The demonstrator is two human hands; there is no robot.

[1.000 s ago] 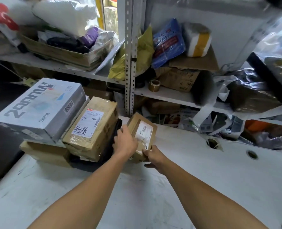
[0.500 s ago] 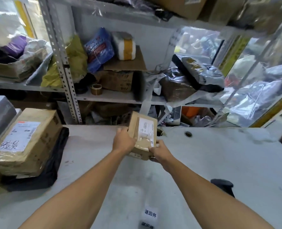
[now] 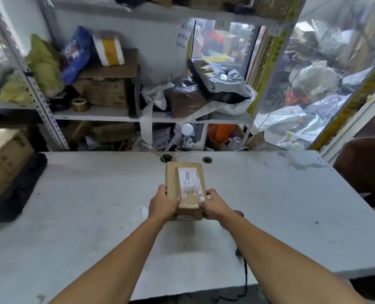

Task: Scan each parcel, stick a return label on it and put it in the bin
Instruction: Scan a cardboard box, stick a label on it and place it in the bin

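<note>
Left hand [image 3: 162, 204] and right hand [image 3: 215, 206] grip the small cardboard parcel [image 3: 185, 189] at frame centre, shipping label [image 3: 191, 183] upward, probably for scanning.

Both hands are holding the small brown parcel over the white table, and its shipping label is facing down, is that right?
Not quite. The head view shows the left hand and right hand gripping the parcel over the table, but the label faces up, toward the camera.
</note>
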